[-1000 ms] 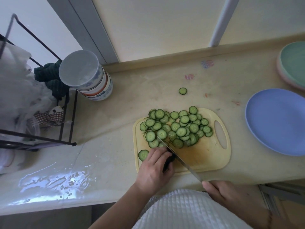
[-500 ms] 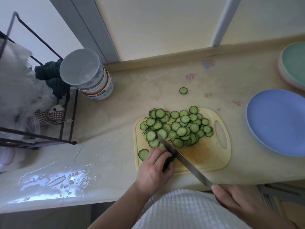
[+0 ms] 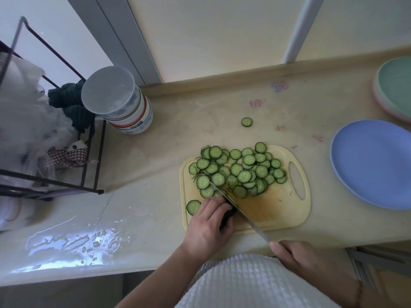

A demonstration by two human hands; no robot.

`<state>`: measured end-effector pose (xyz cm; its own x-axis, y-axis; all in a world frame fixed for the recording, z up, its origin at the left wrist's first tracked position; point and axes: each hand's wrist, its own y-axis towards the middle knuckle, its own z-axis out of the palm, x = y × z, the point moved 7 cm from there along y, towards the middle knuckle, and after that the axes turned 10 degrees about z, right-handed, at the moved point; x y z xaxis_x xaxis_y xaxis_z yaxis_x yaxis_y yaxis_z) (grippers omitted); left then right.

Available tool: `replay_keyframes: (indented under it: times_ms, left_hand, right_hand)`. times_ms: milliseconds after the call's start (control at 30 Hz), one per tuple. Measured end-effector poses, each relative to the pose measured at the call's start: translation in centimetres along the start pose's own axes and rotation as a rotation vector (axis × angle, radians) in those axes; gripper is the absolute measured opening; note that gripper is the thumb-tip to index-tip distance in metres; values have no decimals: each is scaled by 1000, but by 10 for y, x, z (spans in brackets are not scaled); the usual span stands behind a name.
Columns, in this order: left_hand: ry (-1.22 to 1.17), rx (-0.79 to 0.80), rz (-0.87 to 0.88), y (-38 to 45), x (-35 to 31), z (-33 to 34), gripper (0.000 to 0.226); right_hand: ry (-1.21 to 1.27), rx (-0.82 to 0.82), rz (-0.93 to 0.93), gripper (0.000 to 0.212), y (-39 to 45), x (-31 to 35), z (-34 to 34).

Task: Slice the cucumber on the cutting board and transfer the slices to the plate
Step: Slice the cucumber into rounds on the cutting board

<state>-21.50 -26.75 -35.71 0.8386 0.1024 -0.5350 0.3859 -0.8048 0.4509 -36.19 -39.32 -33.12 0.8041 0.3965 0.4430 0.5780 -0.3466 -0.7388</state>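
Observation:
A pale yellow cutting board (image 3: pixel 278 210) lies on the counter with a heap of cucumber slices (image 3: pixel 240 170) on its far half. My left hand (image 3: pixel 209 227) grips the dark stub of cucumber (image 3: pixel 228 216) at the board's near left corner; most of the stub is hidden under my fingers. My right hand (image 3: pixel 302 256) holds the knife (image 3: pixel 238 210) by its handle, the blade lying down across the stub beside my left fingertips. One slice (image 3: pixel 193 206) sits at the board's left edge. The blue plate (image 3: pixel 375 163) stands to the right, with nothing on it.
A stray slice (image 3: pixel 246 122) lies on the counter beyond the board. Stacked bowls (image 3: pixel 124 107) stand at the back left next to a black wire rack (image 3: pixel 89 152). Green and pink plates (image 3: pixel 395 87) are stacked at the far right. A wet patch (image 3: pixel 73 241) glistens near the counter's front edge.
The knife rose half a second ago and has come back down onto the stub. My right hand moved back left toward the board. My left hand kept its hold.

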Motion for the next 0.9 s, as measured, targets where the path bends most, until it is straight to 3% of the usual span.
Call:
replay_keyframes:
  times_ms: [233,367,467,500,600,900]
  left_hand:
    - [-21,-46,-25,2,0,-7,19]
    - [-18,-59,-23,1,1,-6,19]
    - [-13,-59,-21,2,1,-7,19]
    - [-13,-59,-19,2,0,-7,19]
    - [-15,-65,-9,3,-1,-8,20]
    - [-4,-57,-30,2,1,-7,19]
  right_hand:
    - [138,-75,10,80,-14,6,-16]
    - [178,-57,14,74,-25,3,-22]
    - [194,-41,9,110,-28,6,-24]
    - [181,-17,29,112,-27,4,-22]
    - [86,39,33,89,-19,-7,-11]
    - [56,-31,50,90,-15,-16,-11]
